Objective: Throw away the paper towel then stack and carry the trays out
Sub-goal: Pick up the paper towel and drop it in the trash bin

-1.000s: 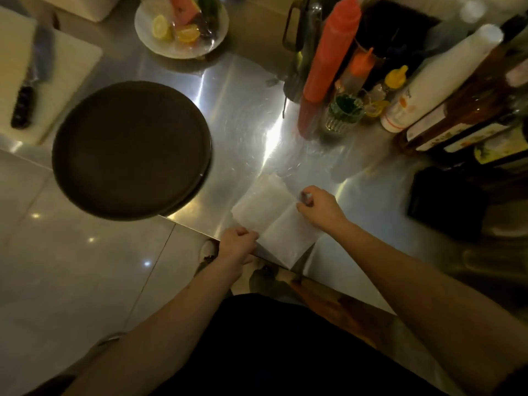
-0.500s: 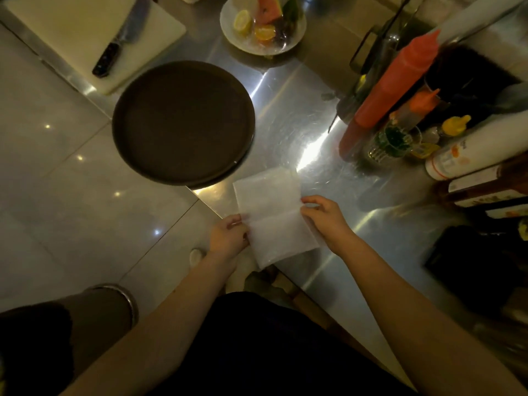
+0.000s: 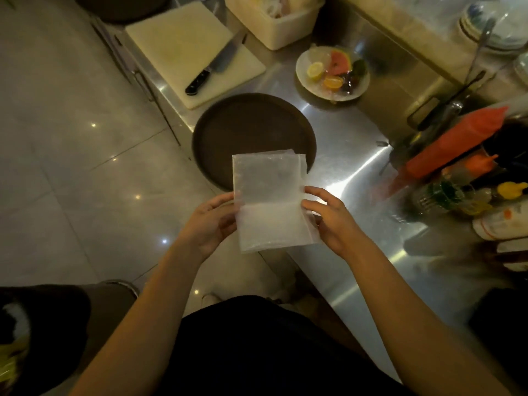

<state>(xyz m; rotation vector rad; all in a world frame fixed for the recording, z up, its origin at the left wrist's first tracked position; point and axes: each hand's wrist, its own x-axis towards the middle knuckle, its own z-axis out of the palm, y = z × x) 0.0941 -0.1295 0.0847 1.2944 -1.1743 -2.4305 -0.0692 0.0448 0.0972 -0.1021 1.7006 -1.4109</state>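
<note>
A white folded paper towel (image 3: pixel 270 201) is held up in the air over the counter's near edge. My left hand (image 3: pixel 210 222) pinches its left side and my right hand (image 3: pixel 333 218) pinches its right side. Behind it a round dark brown tray (image 3: pixel 245 132) lies flat on the steel counter (image 3: pixel 348 167), overhanging the edge; the towel hides its near right part. Another dark round tray (image 3: pixel 123 7) shows partly at the top left.
A white cutting board (image 3: pixel 183 44) with a black-handled knife (image 3: pixel 213 68) lies beyond the tray. A fruit plate (image 3: pixel 333 72), a cream tub (image 3: pixel 271 18), and sauce bottles (image 3: pixel 454 147) crowd the back and right. A bin with a dark liner (image 3: pixel 43 332) stands at the lower left on the tiled floor.
Both hands lifted the paper towel off the counter and hold it upright in front of me. The view swung right and up, bringing the cutting board and tub into sight.
</note>
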